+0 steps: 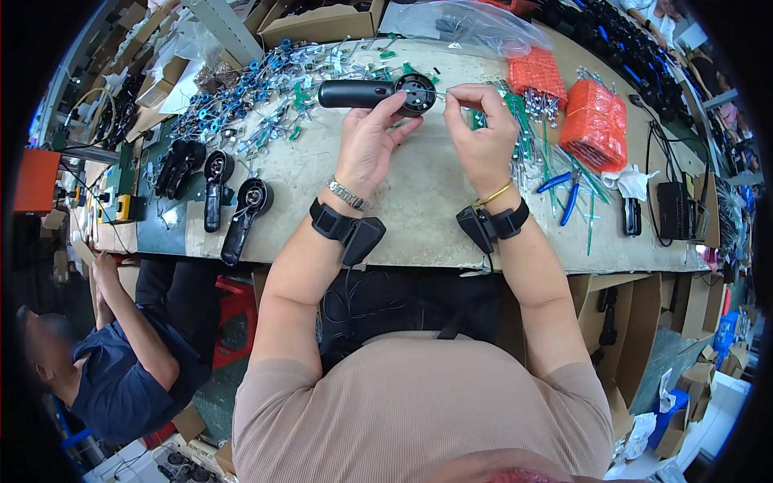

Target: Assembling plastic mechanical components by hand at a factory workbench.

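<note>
Wired parts [213, 113] and pliers [571, 203] flank a black device [354, 93] — crosswise, head [417, 100] rightward — left hand [369, 143] gripping it, right hand [485, 133] pinching wire [440, 93].

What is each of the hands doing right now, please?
Left hand: closed, holding a black handheld housing.
Right hand: closed, pinching what looks like a thin wire.
</note>
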### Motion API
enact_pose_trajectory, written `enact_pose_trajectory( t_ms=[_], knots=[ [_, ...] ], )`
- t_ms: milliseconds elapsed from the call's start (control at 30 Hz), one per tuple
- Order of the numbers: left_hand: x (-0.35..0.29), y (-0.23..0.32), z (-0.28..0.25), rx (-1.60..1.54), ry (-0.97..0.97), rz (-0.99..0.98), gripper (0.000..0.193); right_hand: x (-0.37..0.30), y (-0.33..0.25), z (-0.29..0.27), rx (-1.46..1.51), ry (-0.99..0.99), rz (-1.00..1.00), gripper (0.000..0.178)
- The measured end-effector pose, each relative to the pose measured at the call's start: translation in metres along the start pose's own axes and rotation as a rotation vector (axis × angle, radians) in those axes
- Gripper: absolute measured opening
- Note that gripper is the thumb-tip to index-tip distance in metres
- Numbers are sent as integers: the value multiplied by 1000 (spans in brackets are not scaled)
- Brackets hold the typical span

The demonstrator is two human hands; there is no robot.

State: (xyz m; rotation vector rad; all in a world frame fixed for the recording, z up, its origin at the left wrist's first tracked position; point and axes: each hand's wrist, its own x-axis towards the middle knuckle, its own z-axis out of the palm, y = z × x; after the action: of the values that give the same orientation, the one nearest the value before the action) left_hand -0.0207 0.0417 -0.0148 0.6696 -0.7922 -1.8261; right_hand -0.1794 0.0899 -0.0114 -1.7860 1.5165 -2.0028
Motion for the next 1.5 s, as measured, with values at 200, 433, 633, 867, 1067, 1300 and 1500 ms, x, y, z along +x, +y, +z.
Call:
enact_pose_trajectory(
  t_ms=[200,433,633,867,1067,1300,1500],
  knots=[
    [2,-1,-4,38,42,19,10,0,-4,-1,10,-117,-75,12],
    [1,2,-7,28,79,6,7,2,-9,0,-2,-215,-226,13],
    [2,2,-5,53,105,13,6,1,-14,-2,55,-283,-141,13],
    [4,-2,-11,69,116,28,7,0,-12,-1,69,-316,-175,14],
    [4,-2,-12,79,122,33,6,-2,-13,0,92,-286,-107,14],
    [2,1,-4,36,87,-7,5,-2,-6,0,75,-186,17,11],
    [5,-2,-8,48,110,8,6,-3,-6,-1,83,-227,37,11]
  ],
)
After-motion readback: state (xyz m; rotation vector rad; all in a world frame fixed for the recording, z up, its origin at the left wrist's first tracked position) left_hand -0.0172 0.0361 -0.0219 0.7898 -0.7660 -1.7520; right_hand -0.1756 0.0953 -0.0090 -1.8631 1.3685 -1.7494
